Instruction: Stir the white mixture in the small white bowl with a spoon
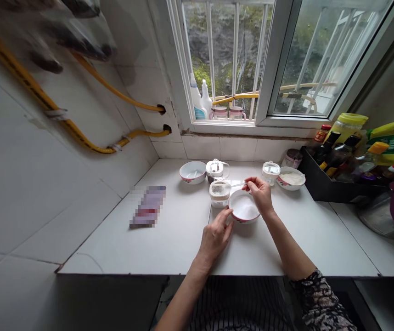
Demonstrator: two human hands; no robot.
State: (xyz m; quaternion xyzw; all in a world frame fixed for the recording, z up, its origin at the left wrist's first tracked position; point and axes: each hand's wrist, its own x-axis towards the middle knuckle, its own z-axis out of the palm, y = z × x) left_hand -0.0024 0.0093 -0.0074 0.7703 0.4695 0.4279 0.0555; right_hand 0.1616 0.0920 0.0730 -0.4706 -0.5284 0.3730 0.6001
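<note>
A white bowl with a red-patterned outside [244,207] sits on the counter in front of me. My left hand [216,233] grips its left rim, fingertips at the edge. In my right hand [259,192], pinched between thumb and fingers, is the handle of a small pale spoon [239,185]. The spoon reaches left over the open top of a small clear jar [219,196] with a whitish rim. That jar stands just behind and left of the bowl. The spoon's head is hard to make out against the jar.
Behind stand another bowl [193,174], a lidded jar with dark contents [215,170], another lidded jar [271,172] and a bowl of white food [291,179]. A pixelated flat packet [148,207] lies left. A black bottle box [341,184] and a pot [386,216] stand right.
</note>
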